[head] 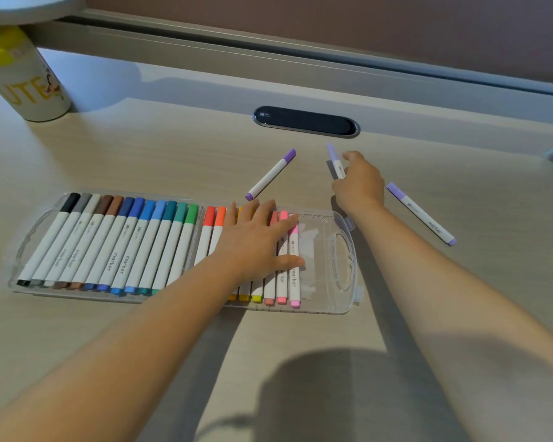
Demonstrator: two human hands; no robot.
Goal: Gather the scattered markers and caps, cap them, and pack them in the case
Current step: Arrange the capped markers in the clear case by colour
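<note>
Both bare forearms reach forward from the lower edge of the view. The left hand [257,240] lies palm down with straight, spread fingers [270,210], thumb stretched out to the right. The right hand [359,183] is farther ahead, back of the hand up, fingers curled around a marker [335,159].

A printed cup [29,87] and black oval grommet [305,121] on the desk [173,148]

Pale wood-grain surface [173,154] carries a clear marker case [339,282] lying open, two capped purple markers [270,175] [420,213] loose beyond it, a printed cup [29,87] far left, and a dark oval inset [305,121] at the back.
</note>
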